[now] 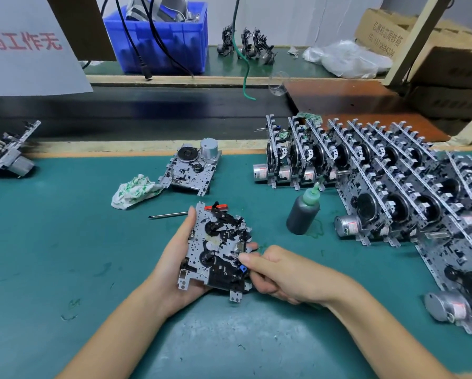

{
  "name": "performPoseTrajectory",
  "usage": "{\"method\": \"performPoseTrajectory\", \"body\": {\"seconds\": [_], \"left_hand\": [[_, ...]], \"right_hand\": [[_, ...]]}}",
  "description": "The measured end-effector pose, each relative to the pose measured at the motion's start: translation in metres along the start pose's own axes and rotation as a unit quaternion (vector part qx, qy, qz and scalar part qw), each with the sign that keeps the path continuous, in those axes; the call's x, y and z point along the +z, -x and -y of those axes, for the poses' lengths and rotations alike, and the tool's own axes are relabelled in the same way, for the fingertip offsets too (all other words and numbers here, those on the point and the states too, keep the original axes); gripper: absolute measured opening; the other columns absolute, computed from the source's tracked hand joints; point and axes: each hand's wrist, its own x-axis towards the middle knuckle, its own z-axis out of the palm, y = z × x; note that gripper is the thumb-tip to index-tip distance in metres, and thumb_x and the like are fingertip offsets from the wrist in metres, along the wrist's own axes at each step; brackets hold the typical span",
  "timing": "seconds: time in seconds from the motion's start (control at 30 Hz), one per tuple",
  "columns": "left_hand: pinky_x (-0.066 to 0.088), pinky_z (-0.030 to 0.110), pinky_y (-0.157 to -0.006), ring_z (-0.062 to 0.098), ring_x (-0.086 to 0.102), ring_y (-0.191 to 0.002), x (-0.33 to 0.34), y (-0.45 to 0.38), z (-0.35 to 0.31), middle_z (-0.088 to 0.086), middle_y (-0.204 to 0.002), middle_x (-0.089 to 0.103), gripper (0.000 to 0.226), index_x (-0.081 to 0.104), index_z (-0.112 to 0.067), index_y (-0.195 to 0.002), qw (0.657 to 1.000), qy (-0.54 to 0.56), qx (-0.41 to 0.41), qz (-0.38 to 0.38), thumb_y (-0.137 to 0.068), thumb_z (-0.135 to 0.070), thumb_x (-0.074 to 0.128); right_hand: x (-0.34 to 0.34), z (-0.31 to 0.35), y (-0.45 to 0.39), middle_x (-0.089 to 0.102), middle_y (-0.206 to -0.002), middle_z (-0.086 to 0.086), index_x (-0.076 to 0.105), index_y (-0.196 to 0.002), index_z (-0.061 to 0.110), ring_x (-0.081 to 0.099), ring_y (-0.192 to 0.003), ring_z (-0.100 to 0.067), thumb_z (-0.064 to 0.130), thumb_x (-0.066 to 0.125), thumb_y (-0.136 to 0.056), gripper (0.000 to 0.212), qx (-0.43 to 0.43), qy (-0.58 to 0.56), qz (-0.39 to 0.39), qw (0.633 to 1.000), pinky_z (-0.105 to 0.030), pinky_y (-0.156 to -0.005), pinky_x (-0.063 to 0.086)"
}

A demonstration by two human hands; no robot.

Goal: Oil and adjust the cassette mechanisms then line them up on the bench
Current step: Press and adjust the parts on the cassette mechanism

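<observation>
A grey metal cassette mechanism (pixel 218 250) with black parts is held just above the green bench mat. My left hand (pixel 174 255) grips it from the left and underneath, thumb along its left edge. My right hand (pixel 273 272) pinches the mechanism's right edge near a small blue part, fingers curled. A dark oil bottle (pixel 303 212) with a green nozzle stands upright to the right. Another mechanism (pixel 192 166) lies flat further back. Several mechanisms (pixel 371 181) stand on edge in rows at the right.
A stained white rag (pixel 135 190) lies left of the flat mechanism. A screwdriver (pixel 169 214) with a red handle lies behind my left hand. One more mechanism (pixel 7 154) sits at the far left. A blue bin (pixel 158 36) and cardboard boxes (pixel 434 50) stand beyond the dark belt.
</observation>
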Motion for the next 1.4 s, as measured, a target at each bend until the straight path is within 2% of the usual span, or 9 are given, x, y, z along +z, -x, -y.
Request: {"method": "performPoseTrajectory", "body": {"seconds": [0.27,0.4,0.47,0.53,0.6,0.7,0.77,1.23,1.4], "left_hand": [[0.058,0.038,-0.072,0.031,0.068,-0.1,0.001,0.003,-0.001,0.02,-0.113,0.067,0.072,0.075,-0.006,-0.099,1.0,0.018,-0.005,0.02,-0.086,-0.065,0.037],[0.057,0.042,-0.078,0.032,0.067,-0.102,-0.002,0.008,-0.003,0.022,-0.116,0.066,0.073,0.073,-0.002,-0.104,0.998,0.049,-0.006,0.041,-0.083,-0.063,0.039],[0.052,0.053,-0.089,0.04,0.06,-0.112,0.001,0.013,-0.005,0.028,-0.125,0.058,0.069,0.067,0.003,-0.113,0.995,0.071,0.015,0.062,-0.081,-0.055,0.048],[0.042,0.063,-0.096,0.049,0.051,-0.119,0.004,0.017,-0.006,0.034,-0.133,0.049,0.072,0.058,0.007,-0.123,0.992,0.093,0.033,0.073,-0.071,-0.041,0.074],[0.04,0.062,-0.099,0.051,0.051,-0.118,0.007,0.018,-0.006,0.035,-0.132,0.048,0.085,0.058,0.009,-0.122,0.99,0.117,0.041,0.07,-0.059,-0.039,0.088],[0.047,0.059,-0.093,0.048,0.056,-0.114,0.009,0.015,-0.003,0.033,-0.13,0.052,0.088,0.061,0.009,-0.117,0.988,0.136,0.045,0.052,-0.069,-0.066,0.061],[0.051,0.059,-0.084,0.047,0.058,-0.112,0.011,0.011,-0.002,0.033,-0.128,0.053,0.089,0.063,0.009,-0.115,0.989,0.135,0.05,0.036,-0.07,-0.067,0.049],[0.049,0.059,-0.087,0.048,0.055,-0.115,0.005,0.006,-0.003,0.034,-0.133,0.049,0.09,0.049,0.002,-0.133,0.983,0.153,0.065,0.073,-0.073,-0.064,0.049],[0.034,0.056,-0.108,0.043,0.053,-0.12,-0.002,0.006,-0.003,0.03,-0.134,0.05,0.068,0.061,0.004,-0.121,0.989,0.131,0.027,0.068,-0.089,-0.053,0.045]], "right_hand": [[0.001,-0.002,0.001,0.027,-0.03,0.007,0.038,-0.045,0.016,0.025,-0.026,-0.007,0.039,0.032,-0.101,0.061,-0.019,0.011,-0.015,1.0,-0.013,-0.034,0.024],[-0.001,-0.008,0.002,0.024,-0.028,0.004,0.039,-0.039,0.019,0.02,-0.028,-0.011,0.044,0.037,-0.098,0.064,-0.013,-0.069,-0.037,0.997,-0.017,-0.035,0.02],[-0.007,-0.011,0.004,0.024,-0.029,0.003,0.043,-0.045,0.017,0.015,-0.029,-0.011,0.041,0.038,-0.099,0.059,-0.011,-0.151,-0.056,0.987,-0.013,-0.036,0.016],[-0.014,-0.015,0.005,0.026,-0.032,0.003,0.046,-0.062,0.011,0.012,-0.028,-0.008,0.033,0.036,-0.1,0.046,-0.014,-0.217,-0.089,0.972,-0.009,-0.037,0.014],[-0.018,-0.018,0.005,0.029,-0.036,0.002,0.047,-0.071,0.01,0.012,-0.028,-0.006,0.029,0.035,-0.101,0.037,-0.012,-0.233,-0.1,0.967,-0.008,-0.036,0.014],[-0.015,-0.02,0.003,0.035,-0.038,0.0,0.048,-0.073,0.01,0.018,-0.029,-0.006,0.027,0.035,-0.102,0.035,-0.006,-0.221,-0.093,0.971,-0.009,-0.035,0.016],[-0.013,-0.02,0.001,0.038,-0.039,0.0,0.048,-0.073,0.01,0.022,-0.029,-0.007,0.026,0.034,-0.102,0.035,0.0,-0.209,-0.089,0.974,-0.01,-0.035,0.018],[-0.008,-0.019,0.0,0.042,-0.041,-0.001,0.057,-0.074,0.008,0.028,-0.03,-0.009,0.024,0.037,-0.102,0.038,-0.032,-0.166,-0.113,0.979,-0.014,-0.034,0.021],[-0.008,-0.021,-0.001,0.046,-0.041,0.0,0.061,-0.071,0.012,0.032,-0.032,-0.01,0.028,0.041,-0.1,0.039,-0.052,-0.141,-0.147,0.978,-0.016,-0.036,0.025]]}}
